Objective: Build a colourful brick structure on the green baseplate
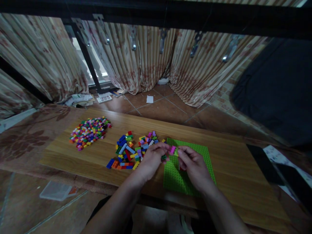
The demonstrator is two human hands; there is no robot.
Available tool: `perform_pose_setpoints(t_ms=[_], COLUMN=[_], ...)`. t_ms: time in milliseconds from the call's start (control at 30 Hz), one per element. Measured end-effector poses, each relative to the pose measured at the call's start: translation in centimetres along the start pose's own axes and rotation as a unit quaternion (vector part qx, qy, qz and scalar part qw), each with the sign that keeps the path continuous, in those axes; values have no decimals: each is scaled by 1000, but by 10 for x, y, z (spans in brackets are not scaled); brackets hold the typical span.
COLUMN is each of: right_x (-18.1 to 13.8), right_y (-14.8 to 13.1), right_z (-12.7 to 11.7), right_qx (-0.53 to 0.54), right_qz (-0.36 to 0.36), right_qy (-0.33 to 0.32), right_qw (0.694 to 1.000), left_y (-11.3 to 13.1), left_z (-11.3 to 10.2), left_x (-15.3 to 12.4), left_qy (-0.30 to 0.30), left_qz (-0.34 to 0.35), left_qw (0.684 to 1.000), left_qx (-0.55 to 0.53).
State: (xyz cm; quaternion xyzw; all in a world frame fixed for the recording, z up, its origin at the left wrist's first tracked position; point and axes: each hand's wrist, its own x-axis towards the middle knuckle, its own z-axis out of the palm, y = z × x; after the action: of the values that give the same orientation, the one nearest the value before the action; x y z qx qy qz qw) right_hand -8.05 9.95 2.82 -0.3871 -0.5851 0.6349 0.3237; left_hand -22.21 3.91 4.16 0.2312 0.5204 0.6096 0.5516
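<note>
Fingers of the left hand [151, 159] are partly curled, their tips at the left side of a small, bright pink plastic brick [172, 149]; whether they grip it or only touch it, I cannot tell. Thumb and forefinger of the right hand [193, 162] are nearly closed, pinching a small yellow-green plastic brick [176, 151] that sits right beside the pink one. Both pieces are over the upper left part of a square, studded, bright green plastic baseplate [174, 180], which lies on a long, light brown wooden table [229, 159]. Just under the left fingers shows a dark green plastic brick [163, 157]; whether it is held is unclear. Left of the baseplate spreads a loose pile of larger multicoloured plastic bricks [128, 152], partly hidden by the left hand. Farther left, well apart, lies a dense heap of tiny multicoloured plastic bricks [89, 132].
</note>
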Motion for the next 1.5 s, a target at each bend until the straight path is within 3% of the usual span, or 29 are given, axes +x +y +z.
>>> perform_pose_setpoints(t_ms=[133, 367, 633, 767, 933, 1100, 1200, 1333, 1500], right_x=[0, 0, -4, -5, -4, 4, 6, 4, -2], right_y=[1, 1, -2, -4, -2, 10, 15, 12, 5], right_z=[3, 11, 16, 23, 30, 31, 29, 26, 30], right_qx=[40, -32, -101, -121, -106, 75, 120, 9, -123], right_qz=[26, -23, -105, -142, -137, -44, -22, -95, -146], right_qy=[-3, 59, 136, 189, 223, 191, 170, 168, 202], right_qw=[999, 997, 980, 964, 959, 978, 978, 981, 961], left_y=[-3, -16, -29, -35, -36, -25, -21, -25, -32], left_z=[6, 23, 38, 44, 47, 46, 43, 38, 40], left_x=[0, 0, 0, 0, 0, 0, 1, 4, 2], left_qy=[-3, 39, 65, 115, 164, 122, 101, 80, 115], left_qz=[-6, 137, 150, 176, 158, 45, 28, 104, 161], left_qw=[1000, 973, 979, 969, 967, 990, 993, 988, 969], left_qx=[2, 180, 122, 129, 111, -56, -60, 76, 151])
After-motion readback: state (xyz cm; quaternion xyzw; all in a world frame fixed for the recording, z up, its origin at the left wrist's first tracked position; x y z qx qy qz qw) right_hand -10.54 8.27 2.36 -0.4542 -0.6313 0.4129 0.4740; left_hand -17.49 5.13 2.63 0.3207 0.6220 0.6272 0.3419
